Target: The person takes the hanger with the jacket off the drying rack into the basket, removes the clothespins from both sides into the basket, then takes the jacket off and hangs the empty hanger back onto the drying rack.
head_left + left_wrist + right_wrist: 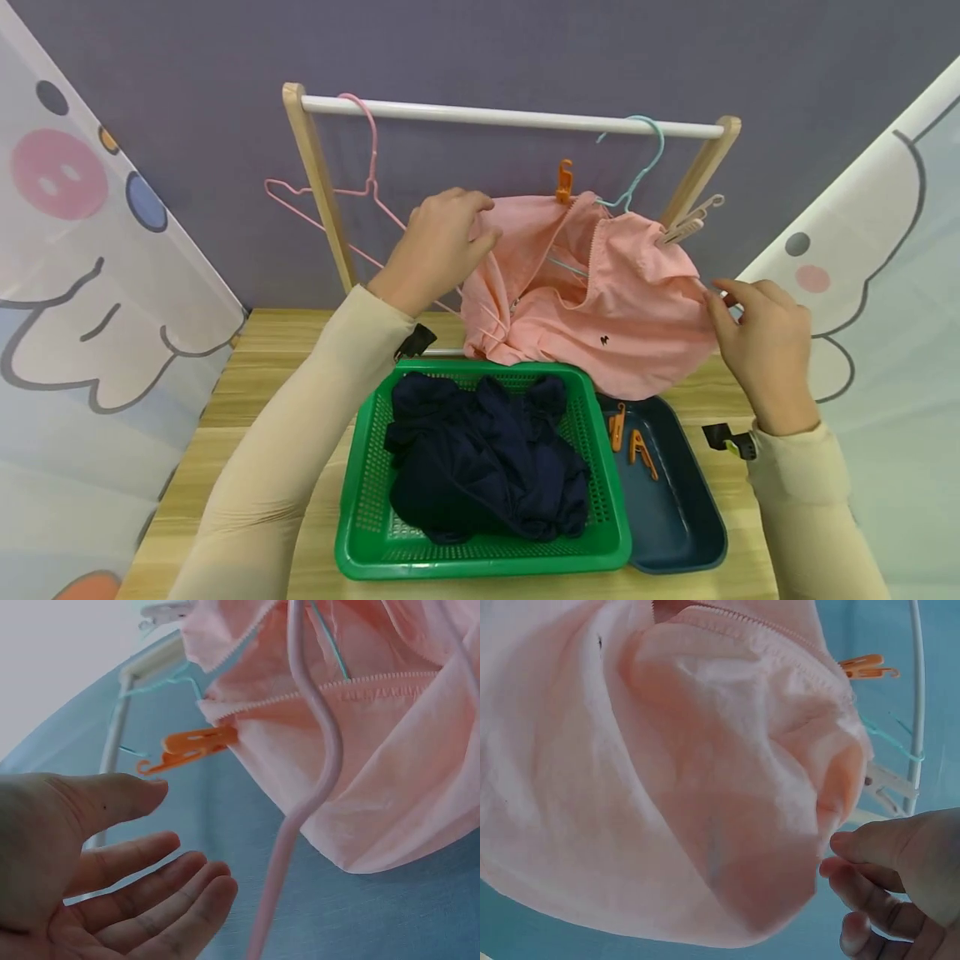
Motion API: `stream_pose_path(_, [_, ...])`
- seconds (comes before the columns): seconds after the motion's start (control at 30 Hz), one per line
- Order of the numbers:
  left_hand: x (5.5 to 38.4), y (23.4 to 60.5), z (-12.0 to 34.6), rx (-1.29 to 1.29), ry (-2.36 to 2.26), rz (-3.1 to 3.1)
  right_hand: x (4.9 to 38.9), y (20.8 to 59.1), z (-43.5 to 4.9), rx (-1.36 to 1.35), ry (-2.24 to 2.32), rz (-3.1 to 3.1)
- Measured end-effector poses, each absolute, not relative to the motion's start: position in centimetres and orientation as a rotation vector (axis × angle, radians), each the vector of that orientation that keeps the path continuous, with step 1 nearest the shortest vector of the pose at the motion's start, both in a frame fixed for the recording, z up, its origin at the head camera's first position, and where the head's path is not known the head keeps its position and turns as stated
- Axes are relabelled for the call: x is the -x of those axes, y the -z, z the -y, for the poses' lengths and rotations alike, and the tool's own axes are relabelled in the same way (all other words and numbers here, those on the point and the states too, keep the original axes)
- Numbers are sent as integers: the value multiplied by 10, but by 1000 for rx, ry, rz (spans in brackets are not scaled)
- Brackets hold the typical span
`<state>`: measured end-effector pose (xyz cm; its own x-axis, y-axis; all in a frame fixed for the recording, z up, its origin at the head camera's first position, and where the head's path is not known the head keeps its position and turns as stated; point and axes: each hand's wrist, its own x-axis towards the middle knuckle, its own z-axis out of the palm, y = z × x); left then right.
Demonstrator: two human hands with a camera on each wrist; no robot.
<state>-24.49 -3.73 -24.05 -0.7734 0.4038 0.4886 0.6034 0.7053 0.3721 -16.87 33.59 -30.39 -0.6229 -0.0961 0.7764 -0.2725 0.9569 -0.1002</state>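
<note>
A pink zip-up jacket (637,308) hangs from a light blue hanger (648,167). An orange clothespin (564,182) is clipped at its collar side, and a whitish clothespin (682,229) grips its right shoulder. My left hand (442,246) is beside the jacket's left shoulder, fingers loosely spread and holding nothing. In the left wrist view the orange clothespin (195,746) is just beyond the thumb. At the jacket's right edge, my right hand (768,342) pinches the fabric between thumb and index finger, as the right wrist view shows at the pink cloth's border (810,862).
A pink hanger (371,158) hangs on the white rail (480,115) of the wooden rack (318,179). Below, a green basket (480,571) holds dark navy cloth (487,467). Beside it, a dark blue tray (660,517) contains two orange clothespins (637,450).
</note>
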Motion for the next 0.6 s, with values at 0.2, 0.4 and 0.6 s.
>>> stream_pose_path(0.2, [261,235,28,712,759,2627,179,304,-338,-267,-271,2298])
stream_pose_path(0.4, [272,234,22,679,730,2692,185,308,-340,-272,-257,2283])
stream_pose_path(0.6, [275,236,23,651,716,2720,189,313,-340,-228,-284,2252])
